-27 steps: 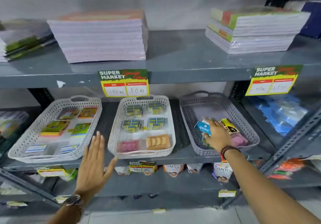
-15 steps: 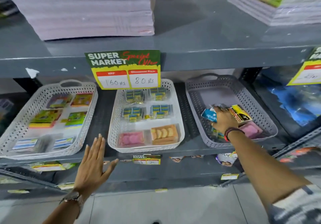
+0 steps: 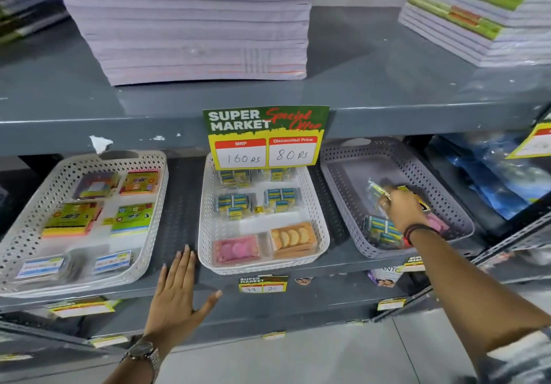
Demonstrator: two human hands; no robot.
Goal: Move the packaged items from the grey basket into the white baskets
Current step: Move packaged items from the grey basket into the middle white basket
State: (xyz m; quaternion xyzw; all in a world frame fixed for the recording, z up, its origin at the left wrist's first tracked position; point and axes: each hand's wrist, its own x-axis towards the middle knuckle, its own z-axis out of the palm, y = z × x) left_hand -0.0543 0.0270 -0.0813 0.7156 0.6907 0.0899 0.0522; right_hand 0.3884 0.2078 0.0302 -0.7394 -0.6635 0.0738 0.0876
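The grey basket (image 3: pixel 351 157) stands at the right of the middle shelf, with several packets heaped at its near right. My right hand (image 3: pixel 401 209) reaches into it with fingers closed on a clear packet (image 3: pixel 376 190) of small yellow-green items. A blue packet (image 3: pixel 380 228) lies just below that hand, a pink one (image 3: pixel 436 222) beside the wrist. Two white baskets hold sorted packets: the middle one (image 3: pixel 320 228) and the left one (image 3: pixel 26 228). My left hand (image 3: pixel 176 297) is flat and open against the shelf's front edge, between the white baskets.
A green and yellow price sign (image 3: pixel 265 136) hangs from the upper shelf over the back of the middle basket. Stacks of notebooks (image 3: pixel 193 19) sit on the upper shelf. Blue plastic-wrapped goods (image 3: pixel 489 181) lie to the right of the grey basket. More stock sits on a lower shelf.
The view has moved closer and lower. My right hand has shifted from the blue packet toward the back of the heap and closed on a clear packet. My left hand stays flat.
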